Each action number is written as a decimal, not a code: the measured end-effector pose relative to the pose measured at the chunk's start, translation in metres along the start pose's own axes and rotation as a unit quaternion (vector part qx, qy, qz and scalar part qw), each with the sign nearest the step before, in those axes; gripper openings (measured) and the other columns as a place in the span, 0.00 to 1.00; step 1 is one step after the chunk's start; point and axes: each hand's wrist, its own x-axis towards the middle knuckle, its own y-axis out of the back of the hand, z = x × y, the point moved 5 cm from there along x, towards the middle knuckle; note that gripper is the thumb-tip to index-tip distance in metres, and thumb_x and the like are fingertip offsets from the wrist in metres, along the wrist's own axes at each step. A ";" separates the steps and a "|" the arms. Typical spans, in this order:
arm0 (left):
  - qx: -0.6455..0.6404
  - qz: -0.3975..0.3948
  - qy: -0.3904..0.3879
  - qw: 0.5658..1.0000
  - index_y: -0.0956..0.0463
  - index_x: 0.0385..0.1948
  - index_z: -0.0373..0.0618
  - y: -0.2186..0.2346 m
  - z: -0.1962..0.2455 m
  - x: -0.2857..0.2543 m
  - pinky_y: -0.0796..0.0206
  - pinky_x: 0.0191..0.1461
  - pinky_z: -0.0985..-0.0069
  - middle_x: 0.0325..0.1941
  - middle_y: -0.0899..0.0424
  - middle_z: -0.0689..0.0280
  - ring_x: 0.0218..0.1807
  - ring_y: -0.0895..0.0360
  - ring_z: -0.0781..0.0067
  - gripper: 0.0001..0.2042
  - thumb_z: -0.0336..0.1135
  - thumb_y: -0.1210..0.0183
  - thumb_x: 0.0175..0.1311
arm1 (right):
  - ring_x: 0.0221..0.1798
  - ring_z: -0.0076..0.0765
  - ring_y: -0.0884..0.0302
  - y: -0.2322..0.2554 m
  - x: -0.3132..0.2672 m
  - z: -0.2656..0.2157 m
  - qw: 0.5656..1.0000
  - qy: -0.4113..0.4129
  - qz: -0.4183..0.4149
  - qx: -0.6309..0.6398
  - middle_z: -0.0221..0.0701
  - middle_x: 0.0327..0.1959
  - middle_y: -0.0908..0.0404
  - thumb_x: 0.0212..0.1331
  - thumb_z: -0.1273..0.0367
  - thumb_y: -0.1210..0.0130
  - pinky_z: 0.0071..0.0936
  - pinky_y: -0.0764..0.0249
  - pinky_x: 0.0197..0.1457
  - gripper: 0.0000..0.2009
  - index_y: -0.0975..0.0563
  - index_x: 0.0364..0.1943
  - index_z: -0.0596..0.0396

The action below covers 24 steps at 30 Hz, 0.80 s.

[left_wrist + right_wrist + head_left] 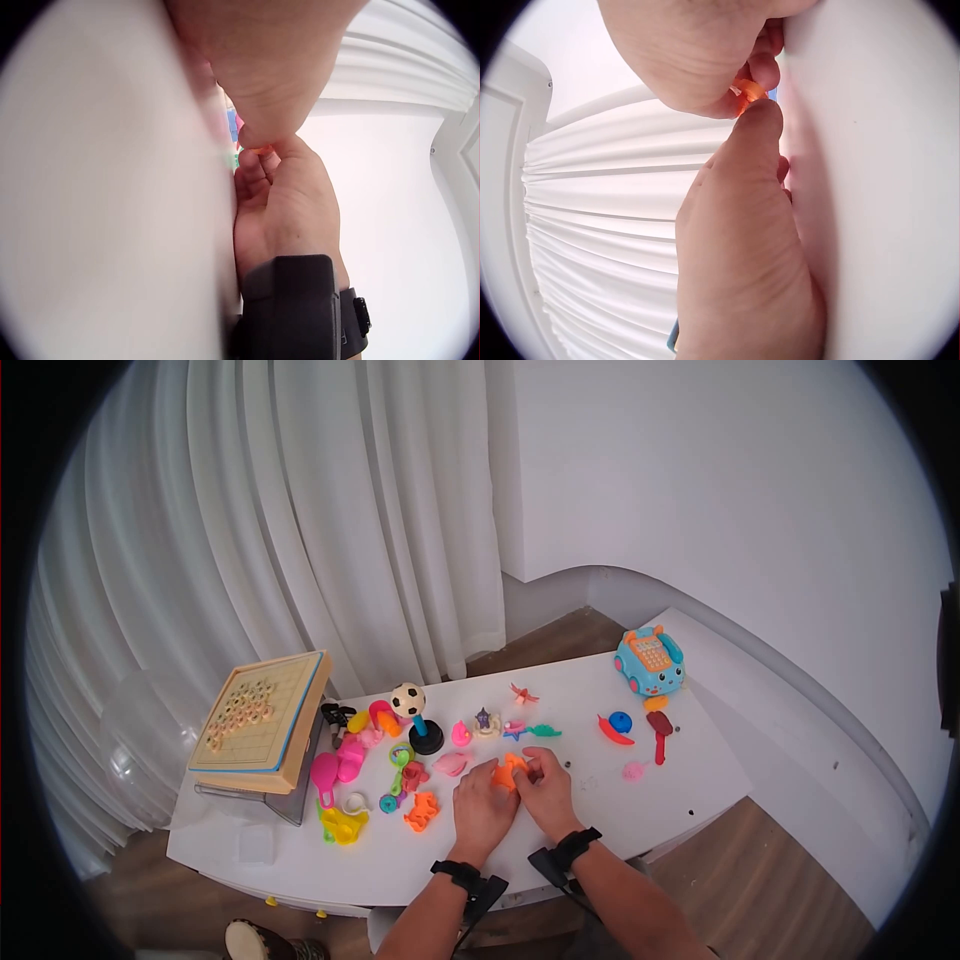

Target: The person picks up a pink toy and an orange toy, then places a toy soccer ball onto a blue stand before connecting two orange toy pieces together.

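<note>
Over the front middle of the white table (pixel 610 810), both hands meet around a small orange plastic piece (pixel 508 771). My left hand (pixel 483 810) grips it from the left. The right hand (pixel 548 792) pinches it from the other side, thumb and fingertips close together. In the right wrist view a curved bit of the orange piece (pixel 751 91) shows between the fingertips; the fingers hide much of its shape. Left of the hands lie another orange piece (pixel 422 812) with a cut-out outline and a pink toy (pixel 453 763).
A soccer ball (pixel 408 700) tops a black-based stand. Colourful toys, including a magenta piece (pixel 325 775) and a yellow one (pixel 343 827), lie to the left. A board-game box (pixel 262 715) rests tilted at the far left. A blue toy telephone (pixel 650 660) stands back right, near a red curved piece (pixel 615 732).
</note>
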 end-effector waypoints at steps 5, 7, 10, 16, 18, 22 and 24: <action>0.007 -0.006 0.010 1.000 0.25 0.63 0.42 -0.001 -0.002 -0.001 0.32 0.65 0.55 0.58 0.16 0.54 0.61 0.21 0.50 0.32 0.40 0.25 0.55 | 0.33 0.36 0.14 0.000 0.002 0.007 0.999 0.029 0.043 0.003 0.36 0.33 0.13 0.66 0.73 0.38 0.34 0.18 0.41 0.15 0.22 0.55 0.57; 0.052 0.016 0.022 0.998 0.26 0.64 0.41 0.002 0.000 -0.002 0.33 0.65 0.56 0.55 0.16 0.56 0.60 0.21 0.52 0.34 0.41 0.25 0.55 | 0.36 0.37 0.13 0.007 0.002 0.007 0.995 0.013 0.096 0.012 0.38 0.34 0.13 0.68 0.74 0.41 0.34 0.19 0.44 0.13 0.22 0.55 0.56; 0.047 0.012 0.022 0.999 0.27 0.65 0.41 0.000 -0.001 -0.002 0.34 0.65 0.56 0.54 0.16 0.58 0.59 0.21 0.53 0.35 0.42 0.24 0.55 | 0.39 0.38 0.13 0.008 0.002 0.004 0.995 -0.007 0.085 0.044 0.39 0.35 0.13 0.68 0.74 0.42 0.34 0.19 0.45 0.12 0.21 0.54 0.56; 0.040 0.015 0.022 0.999 0.27 0.65 0.41 0.001 0.001 -0.002 0.33 0.63 0.57 0.53 0.15 0.60 0.57 0.21 0.55 0.36 0.41 0.24 0.54 | 0.38 0.41 0.14 0.003 0.000 -0.003 0.998 0.031 0.047 0.015 0.37 0.35 0.13 0.67 0.71 0.39 0.37 0.20 0.46 0.07 0.17 0.46 0.55; 0.042 0.002 0.030 0.999 0.27 0.66 0.41 0.003 0.003 -0.001 0.34 0.63 0.57 0.53 0.15 0.60 0.57 0.21 0.55 0.36 0.41 0.24 0.54 | 0.39 0.43 0.15 0.003 -0.001 -0.006 0.997 0.057 0.032 -0.028 0.37 0.36 0.12 0.65 0.71 0.38 0.39 0.20 0.46 0.07 0.17 0.44 0.54; 0.038 -0.006 0.031 0.999 0.26 0.66 0.43 0.000 -0.001 -0.001 0.34 0.64 0.57 0.53 0.15 0.60 0.57 0.21 0.55 0.36 0.40 0.25 0.53 | 0.40 0.48 0.18 -0.001 -0.001 -0.011 0.988 0.115 -0.001 -0.100 0.35 0.37 0.12 0.62 0.69 0.36 0.44 0.22 0.48 0.05 0.15 0.40 0.52; 0.054 0.003 0.014 0.998 0.24 0.64 0.45 -0.001 -0.002 -0.002 0.34 0.64 0.57 0.54 0.15 0.60 0.58 0.21 0.55 0.33 0.40 0.25 0.53 | 0.40 0.47 0.18 0.000 -0.001 -0.015 0.988 0.118 -0.011 -0.100 0.35 0.37 0.12 0.62 0.69 0.36 0.44 0.22 0.48 0.05 0.15 0.40 0.52</action>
